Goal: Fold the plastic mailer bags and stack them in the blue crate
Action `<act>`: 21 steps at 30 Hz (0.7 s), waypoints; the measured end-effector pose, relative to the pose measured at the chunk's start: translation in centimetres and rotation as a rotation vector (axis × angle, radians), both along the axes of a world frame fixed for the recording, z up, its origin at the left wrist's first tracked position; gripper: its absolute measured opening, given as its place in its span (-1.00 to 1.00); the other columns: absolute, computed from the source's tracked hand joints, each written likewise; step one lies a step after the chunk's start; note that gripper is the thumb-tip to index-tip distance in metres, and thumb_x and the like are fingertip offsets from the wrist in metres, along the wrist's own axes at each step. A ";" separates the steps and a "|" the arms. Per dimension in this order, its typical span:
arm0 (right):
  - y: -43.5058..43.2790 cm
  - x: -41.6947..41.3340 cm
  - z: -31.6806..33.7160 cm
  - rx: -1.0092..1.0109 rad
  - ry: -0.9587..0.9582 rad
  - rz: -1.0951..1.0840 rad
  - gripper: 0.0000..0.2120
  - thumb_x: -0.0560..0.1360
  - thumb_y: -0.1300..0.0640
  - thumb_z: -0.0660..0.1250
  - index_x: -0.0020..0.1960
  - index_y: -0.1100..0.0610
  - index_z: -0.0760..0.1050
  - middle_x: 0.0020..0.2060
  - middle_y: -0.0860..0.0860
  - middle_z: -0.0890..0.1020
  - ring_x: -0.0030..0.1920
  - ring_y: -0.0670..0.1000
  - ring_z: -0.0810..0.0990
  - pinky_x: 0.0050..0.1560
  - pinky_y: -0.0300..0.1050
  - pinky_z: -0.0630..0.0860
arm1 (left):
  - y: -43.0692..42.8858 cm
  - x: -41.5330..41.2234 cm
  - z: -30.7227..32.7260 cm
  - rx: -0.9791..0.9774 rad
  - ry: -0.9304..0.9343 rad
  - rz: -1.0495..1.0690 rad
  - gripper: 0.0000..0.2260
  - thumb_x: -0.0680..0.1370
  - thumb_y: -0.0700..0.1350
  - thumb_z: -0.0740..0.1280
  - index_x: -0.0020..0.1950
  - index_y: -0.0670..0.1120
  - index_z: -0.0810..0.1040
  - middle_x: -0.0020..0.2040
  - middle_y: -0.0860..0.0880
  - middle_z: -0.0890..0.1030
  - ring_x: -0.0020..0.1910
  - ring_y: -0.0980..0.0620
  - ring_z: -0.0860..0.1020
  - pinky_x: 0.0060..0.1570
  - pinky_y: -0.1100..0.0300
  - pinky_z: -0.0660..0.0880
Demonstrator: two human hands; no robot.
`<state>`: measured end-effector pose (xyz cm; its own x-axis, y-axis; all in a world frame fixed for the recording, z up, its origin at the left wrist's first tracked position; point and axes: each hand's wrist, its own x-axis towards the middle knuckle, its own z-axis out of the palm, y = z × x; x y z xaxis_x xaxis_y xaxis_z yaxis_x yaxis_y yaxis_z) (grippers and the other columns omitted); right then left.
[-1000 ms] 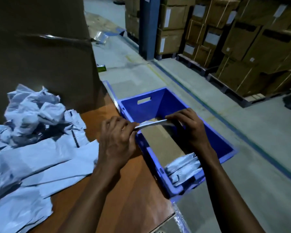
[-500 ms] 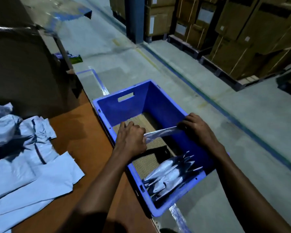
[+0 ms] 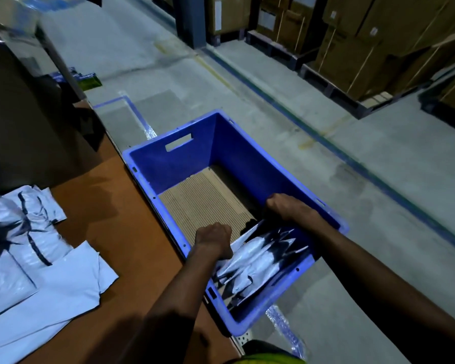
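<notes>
Since the folded mailer (image 3: 247, 235) looks thin, light, limp and slick, a pinch at each end should suit it: the left hand (image 3: 212, 243) and right hand (image 3: 289, 209) curl their fingers round it above the stack of folded bags (image 3: 258, 261) at the near end of the blue crate (image 3: 247, 143).

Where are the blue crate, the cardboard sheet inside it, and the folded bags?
blue crate (image 3: 192, 164): head view, inner far wall below the handle slot.
cardboard sheet (image 3: 202, 206): head view, bare ribbed middle.
folded bags (image 3: 255, 261): head view, pale face of the top bag.
</notes>
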<state>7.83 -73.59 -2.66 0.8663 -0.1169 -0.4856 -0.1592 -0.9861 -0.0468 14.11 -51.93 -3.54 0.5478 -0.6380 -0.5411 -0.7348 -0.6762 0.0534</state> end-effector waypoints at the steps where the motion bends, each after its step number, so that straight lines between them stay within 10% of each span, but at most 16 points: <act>1: 0.0 -0.2 -0.3 0.003 0.018 -0.011 -0.78 0.61 0.08 0.34 0.16 0.17 0.66 0.06 0.22 0.67 0.07 0.24 0.68 -0.08 0.01 0.49 | 0.0 0.0 -0.2 0.018 0.055 -0.002 -0.57 0.55 -0.06 0.41 0.40 -0.10 0.45 0.38 -0.15 0.48 0.37 -0.16 0.51 0.28 0.00 0.46; 12: 2.2 -1.7 1.5 0.193 0.128 0.023 -0.61 0.61 0.20 0.28 0.40 -0.04 0.59 0.26 0.03 0.67 0.21 0.10 0.67 0.23 0.07 0.58 | -0.8 -0.1 -0.5 0.018 0.414 0.073 -0.45 0.52 -0.21 0.36 0.52 -0.06 0.40 0.42 -0.14 0.48 0.33 -0.15 0.53 0.25 0.04 0.54; 21: 3.1 -2.9 2.6 0.080 0.148 -0.063 -0.71 0.64 0.16 0.27 0.31 0.06 0.62 0.14 0.08 0.68 0.18 0.12 0.67 0.10 0.01 0.55 | -0.4 0.0 -0.5 0.024 0.425 0.083 -0.47 0.51 -0.27 0.32 0.49 -0.03 0.44 0.38 -0.13 0.52 0.25 -0.13 0.58 0.16 0.06 0.60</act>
<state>4.95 -70.52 -0.02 0.7771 -0.1242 -0.6170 -0.2314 -0.9681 -0.0966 14.09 -52.37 -4.06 0.3223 -0.5854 -0.7439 -0.5937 -0.7371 0.3229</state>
